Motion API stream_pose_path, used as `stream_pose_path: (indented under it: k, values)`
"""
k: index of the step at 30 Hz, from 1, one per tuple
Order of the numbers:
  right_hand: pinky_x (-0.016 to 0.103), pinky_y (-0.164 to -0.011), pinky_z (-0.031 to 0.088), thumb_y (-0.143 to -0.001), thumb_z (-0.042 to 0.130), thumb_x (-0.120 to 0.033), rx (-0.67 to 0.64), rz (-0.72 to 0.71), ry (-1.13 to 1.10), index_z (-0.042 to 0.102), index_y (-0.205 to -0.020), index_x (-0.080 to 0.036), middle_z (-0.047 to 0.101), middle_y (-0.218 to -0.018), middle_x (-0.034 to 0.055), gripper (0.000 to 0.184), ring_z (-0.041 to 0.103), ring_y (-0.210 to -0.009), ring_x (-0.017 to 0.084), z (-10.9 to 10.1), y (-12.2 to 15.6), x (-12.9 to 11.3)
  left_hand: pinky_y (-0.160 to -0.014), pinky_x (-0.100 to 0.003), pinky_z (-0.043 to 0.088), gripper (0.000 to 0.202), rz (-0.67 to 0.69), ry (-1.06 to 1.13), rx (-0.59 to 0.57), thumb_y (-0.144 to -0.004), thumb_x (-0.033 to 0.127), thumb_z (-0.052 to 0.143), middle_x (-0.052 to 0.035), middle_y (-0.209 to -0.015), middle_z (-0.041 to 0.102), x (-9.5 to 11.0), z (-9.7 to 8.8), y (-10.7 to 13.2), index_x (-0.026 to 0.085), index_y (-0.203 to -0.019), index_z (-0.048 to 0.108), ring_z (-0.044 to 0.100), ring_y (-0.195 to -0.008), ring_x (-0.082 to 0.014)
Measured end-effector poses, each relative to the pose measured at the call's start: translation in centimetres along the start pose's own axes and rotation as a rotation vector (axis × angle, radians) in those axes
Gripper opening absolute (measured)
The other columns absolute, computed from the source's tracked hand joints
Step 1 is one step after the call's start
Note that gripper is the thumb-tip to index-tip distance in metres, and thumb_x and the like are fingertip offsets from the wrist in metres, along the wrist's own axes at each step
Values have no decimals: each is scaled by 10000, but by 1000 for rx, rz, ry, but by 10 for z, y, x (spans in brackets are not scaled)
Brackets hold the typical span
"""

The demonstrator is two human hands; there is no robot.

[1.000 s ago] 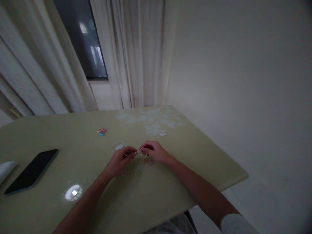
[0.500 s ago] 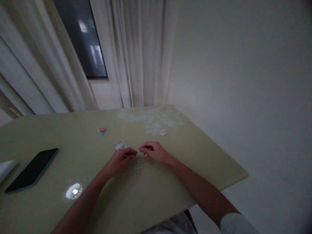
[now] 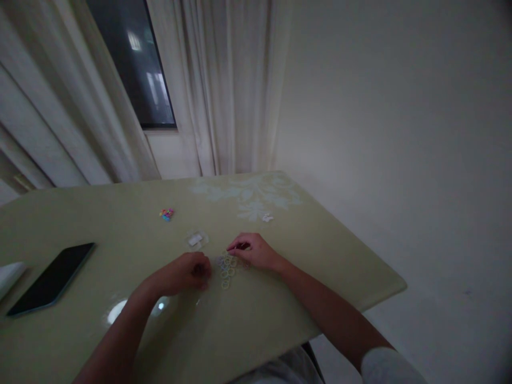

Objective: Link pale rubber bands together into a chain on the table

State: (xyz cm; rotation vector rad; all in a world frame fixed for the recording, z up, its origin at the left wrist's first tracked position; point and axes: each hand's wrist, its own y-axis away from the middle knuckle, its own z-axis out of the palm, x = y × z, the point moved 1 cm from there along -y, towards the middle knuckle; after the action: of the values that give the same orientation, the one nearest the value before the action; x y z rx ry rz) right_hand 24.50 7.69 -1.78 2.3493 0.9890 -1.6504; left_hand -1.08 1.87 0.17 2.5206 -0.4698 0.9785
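Small pale rings (image 3: 227, 272), which look like thin elastic bands, lie in a loose heap on the table between my hands. My right hand (image 3: 254, 250) rests at the heap's upper right edge, thumb and fingertips pinched; whatever they hold is too small to make out. A few pinkish rings (image 3: 246, 264) lie partly hidden beneath it. To the left of the heap, my left hand (image 3: 192, 273) is curled down close to the tabletop. Its fingertips are drawn together, and their contents are hidden. Just above it sits a small clear plastic box (image 3: 196, 240) with a white label.
Further back lie a cluster of small coloured pieces (image 3: 167, 214) and some small white pieces (image 3: 268, 217). A dark tablet (image 3: 52, 280) and a white object (image 3: 10, 277) are at the left. The table's right edge (image 3: 348, 224) runs along a wall.
My left hand has moved left and down, away from my right hand, to where a single ring lay. The plastic box and more of the heap are uncovered. My right hand has barely moved.
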Motion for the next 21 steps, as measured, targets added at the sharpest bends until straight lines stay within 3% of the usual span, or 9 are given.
stream_pose_path:
  k: [3, 10, 15, 21]
  values:
    - [276, -768, 522, -865, 788, -301, -5, -16, -1, 825, -936, -188, 730, -895, 55, 138, 663, -806, 159, 0, 0, 2, -704, -299, 490, 131, 41, 43, -25, -717, 269, 641, -32, -799, 737, 5, 7, -4, 199, -800, 714, 679, -779, -236]
    - [265, -754, 500, -898, 717, -213, -49, -5, 34, 819, -999, -194, 755, -893, 40, 145, 653, -777, 150, 0, 3, -2, -728, -307, 470, 132, 105, -71, 66, -808, 284, 579, -38, -832, 695, 15, 12, -6, 198, -817, 679, 638, -793, -228]
    - [259, -732, 498, -918, 700, -247, -50, 6, 61, 818, -1002, -201, 771, -893, 39, 153, 659, -756, 151, 0, 2, -3, -700, -282, 458, 165, 169, 20, 125, -908, 330, 555, -23, -829, 683, 16, 12, -11, 203, -876, 655, 615, -776, -201]
    - [235, -660, 470, -875, 749, -259, -82, 59, 11, 804, -946, -175, 730, -778, 18, 124, 625, -695, 140, -1, 1, 0, -745, -305, 487, 253, 194, 119, 206, -908, 393, 586, -51, -863, 749, 18, 14, -22, 189, -917, 735, 661, -815, -219]
